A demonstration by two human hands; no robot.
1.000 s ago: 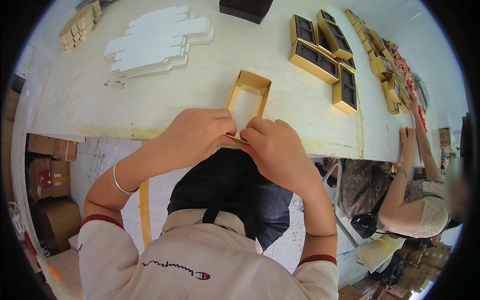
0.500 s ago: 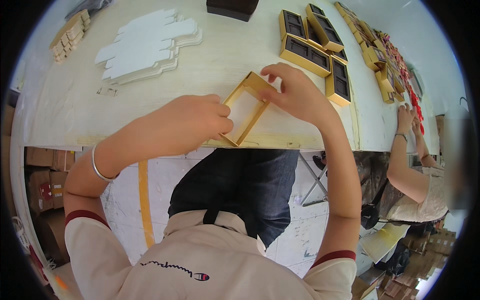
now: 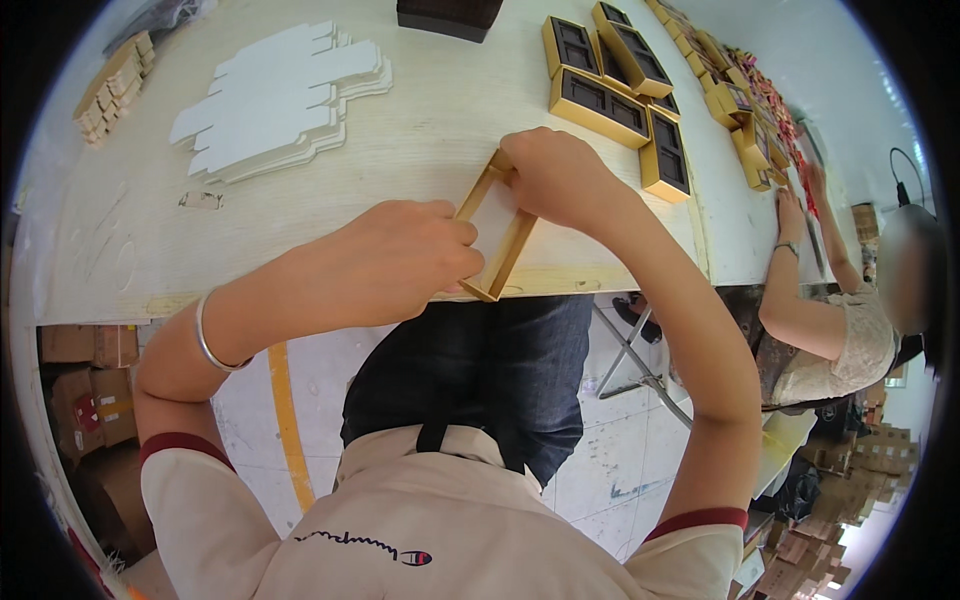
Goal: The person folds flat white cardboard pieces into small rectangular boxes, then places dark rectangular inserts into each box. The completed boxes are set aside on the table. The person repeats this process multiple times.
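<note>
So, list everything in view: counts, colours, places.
open box: one, gold, between the hands
boxes with black inserts: about six, gold, upper right
flat cartons: one stack, white, upper left
notched stack: one, tan, far left
block: one, dark brown, top
further boxes: several, gold, far right
small items: many, red, far right
table: one, whitish, upper half
cardboard boxes: several, brown, lower corners
metal frame: one, grey, below table
floor stripe: one, yellow, below table
co-worker: one, light top, right
shirt: one, beige, bottom
left hand: one, on box's left wall
right hand: one, at box's far end
</note>
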